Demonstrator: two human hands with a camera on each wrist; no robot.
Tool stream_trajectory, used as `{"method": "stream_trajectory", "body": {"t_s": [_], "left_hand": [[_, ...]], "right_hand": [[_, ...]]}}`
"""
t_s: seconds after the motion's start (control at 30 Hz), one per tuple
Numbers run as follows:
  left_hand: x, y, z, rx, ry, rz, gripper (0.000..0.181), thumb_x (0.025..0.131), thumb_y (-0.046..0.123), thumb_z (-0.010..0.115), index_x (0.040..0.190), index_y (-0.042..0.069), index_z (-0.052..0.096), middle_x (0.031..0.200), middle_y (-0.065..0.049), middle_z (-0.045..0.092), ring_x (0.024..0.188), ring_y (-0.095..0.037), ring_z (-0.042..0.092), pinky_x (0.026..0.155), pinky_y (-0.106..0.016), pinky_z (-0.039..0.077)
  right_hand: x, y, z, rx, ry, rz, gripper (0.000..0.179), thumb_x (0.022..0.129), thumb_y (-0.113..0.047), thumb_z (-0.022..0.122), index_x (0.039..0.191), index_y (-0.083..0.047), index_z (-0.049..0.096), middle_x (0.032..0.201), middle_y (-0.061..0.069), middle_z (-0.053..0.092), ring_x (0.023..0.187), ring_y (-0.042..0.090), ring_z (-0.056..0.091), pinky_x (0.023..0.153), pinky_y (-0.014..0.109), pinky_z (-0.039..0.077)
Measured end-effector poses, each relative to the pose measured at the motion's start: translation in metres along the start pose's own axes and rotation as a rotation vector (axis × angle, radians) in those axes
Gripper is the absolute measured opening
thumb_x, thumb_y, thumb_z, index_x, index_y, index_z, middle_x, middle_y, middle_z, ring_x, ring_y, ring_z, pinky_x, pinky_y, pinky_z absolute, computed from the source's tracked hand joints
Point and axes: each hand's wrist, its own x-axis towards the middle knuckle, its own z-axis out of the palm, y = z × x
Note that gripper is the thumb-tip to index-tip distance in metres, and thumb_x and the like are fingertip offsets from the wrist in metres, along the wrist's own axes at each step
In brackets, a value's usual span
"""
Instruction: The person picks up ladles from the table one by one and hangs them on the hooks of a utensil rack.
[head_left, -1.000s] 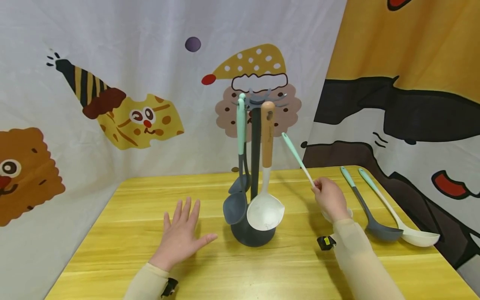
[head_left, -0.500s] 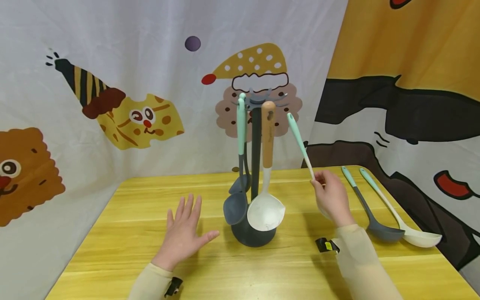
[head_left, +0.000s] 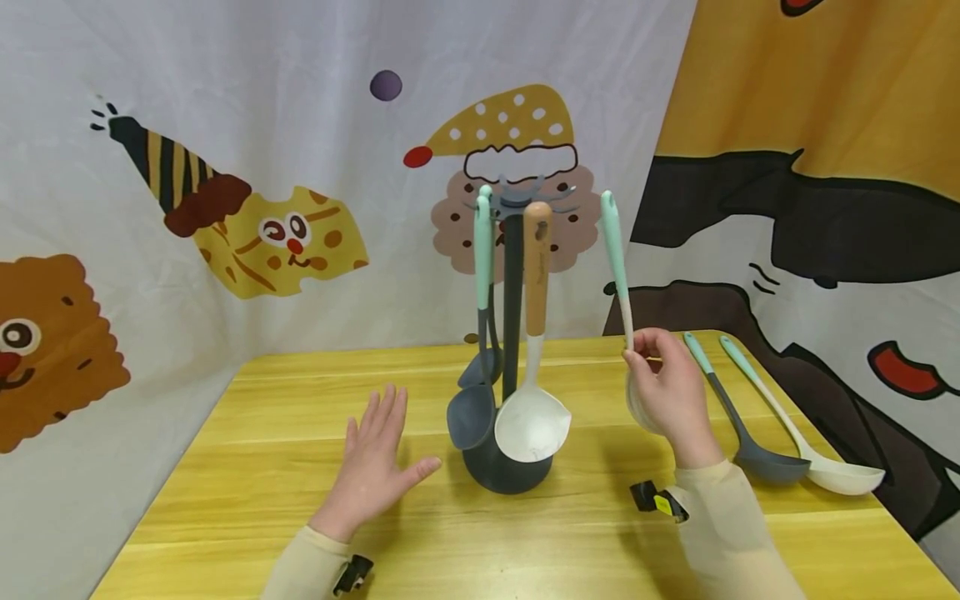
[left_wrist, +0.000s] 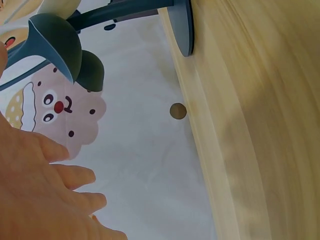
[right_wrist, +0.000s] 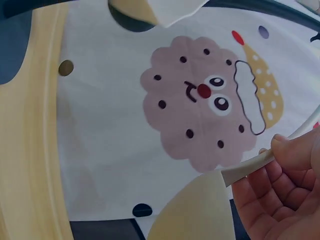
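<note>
My right hand (head_left: 671,400) pinches the white shaft of a ladle between thumb and fingers. This ladle (head_left: 613,242) stands nearly upright, its mint-green handle pointing up. In the head view my hand covers most of its bowl; the right wrist view shows the cream bowl (right_wrist: 195,215) below the grip. A dark utensil stand (head_left: 512,308) rises left of it. On the stand hang a white ladle (head_left: 532,421) with a wooden handle and two grey utensils (head_left: 470,417) with mint-green handles. My left hand (head_left: 367,475), left of the stand, holds nothing, its fingers extended.
On the right of the wooden table (head_left: 225,500) lie a grey ladle (head_left: 768,467) and a white ladle (head_left: 847,477), side by side, both with mint-green handles. Behind the table hangs a printed curtain (head_left: 300,83).
The ladle in my right hand has been raised and turned from a leftward slant to nearly upright. My left hand has shifted slightly right.
</note>
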Motion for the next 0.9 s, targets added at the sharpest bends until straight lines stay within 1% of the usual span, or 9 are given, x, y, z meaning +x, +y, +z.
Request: {"method": "stream_trajectory", "body": {"t_s": [0.07, 0.13, 0.23, 0.4, 0.63, 0.77, 0.9], "left_hand": [[0.0, 0.001, 0.0, -0.015, 0.0, 0.003, 0.106, 0.086, 0.062, 0.065, 0.159, 0.004, 0.014, 0.164, -0.014, 0.005, 0.15, -0.035, -0.001, 0.111, -0.068, -0.002], [0.001, 0.002, 0.0, -0.03, -0.001, 0.007, 0.106, 0.086, 0.061, 0.065, 0.159, 0.005, 0.013, 0.164, -0.014, 0.005, 0.15, -0.034, -0.002, 0.112, -0.067, -0.003], [0.001, 0.003, 0.0, -0.042, 0.004, 0.014, 0.105, 0.086, 0.06, 0.066, 0.159, 0.005, 0.014, 0.164, -0.014, 0.006, 0.15, -0.035, -0.002, 0.111, -0.068, -0.002], [0.002, 0.005, 0.001, -0.052, 0.02, 0.023, 0.105, 0.086, 0.059, 0.066, 0.158, 0.003, 0.014, 0.164, -0.015, 0.006, 0.15, -0.036, -0.001, 0.111, -0.069, -0.001], [0.003, 0.006, 0.003, -0.093, 0.048, 0.042, 0.106, 0.088, 0.066, 0.058, 0.158, 0.002, 0.012, 0.164, -0.016, 0.006, 0.149, -0.039, 0.0, 0.11, -0.07, -0.001], [0.004, 0.008, 0.003, -0.107, 0.054, 0.05, 0.107, 0.088, 0.069, 0.055, 0.158, 0.002, 0.012, 0.164, -0.016, 0.006, 0.149, -0.039, 0.0, 0.11, -0.07, -0.001], [0.005, 0.01, 0.003, -0.104, 0.058, 0.051, 0.107, 0.088, 0.069, 0.056, 0.159, 0.003, 0.011, 0.164, -0.014, 0.006, 0.15, -0.038, 0.0, 0.111, -0.069, -0.001]], "right_hand": [[0.0, -0.003, -0.001, 0.025, 0.022, -0.024, 0.011, 0.091, 0.007, 0.065, 0.1, 0.006, 0.06, 0.095, 0.018, 0.06, 0.091, 0.029, 0.058, 0.076, 0.01, 0.039], [-0.001, -0.006, -0.001, 0.048, 0.041, -0.051, 0.012, 0.09, 0.01, 0.065, 0.1, 0.007, 0.06, 0.094, 0.018, 0.059, 0.089, 0.027, 0.056, 0.076, 0.006, 0.038], [-0.001, -0.01, -0.002, 0.068, 0.055, -0.085, 0.013, 0.089, 0.011, 0.066, 0.1, 0.007, 0.06, 0.094, 0.018, 0.059, 0.088, 0.024, 0.054, 0.077, 0.006, 0.04], [-0.003, -0.015, -0.002, 0.082, 0.048, -0.133, 0.015, 0.087, 0.013, 0.067, 0.099, 0.006, 0.06, 0.094, 0.015, 0.059, 0.088, 0.018, 0.054, 0.078, 0.007, 0.042], [-0.005, -0.021, 0.0, 0.119, 0.03, -0.203, 0.017, 0.085, 0.016, 0.068, 0.097, 0.006, 0.06, 0.092, 0.013, 0.059, 0.085, 0.01, 0.052, 0.078, 0.006, 0.044], [-0.005, -0.023, 0.001, 0.125, 0.027, -0.219, 0.016, 0.085, 0.015, 0.068, 0.095, 0.006, 0.06, 0.09, 0.013, 0.059, 0.084, 0.006, 0.05, 0.077, 0.006, 0.044], [-0.005, -0.025, 0.002, 0.121, 0.021, -0.222, 0.017, 0.084, 0.015, 0.069, 0.095, 0.005, 0.061, 0.09, 0.013, 0.059, 0.083, 0.007, 0.051, 0.077, 0.006, 0.044]]}}
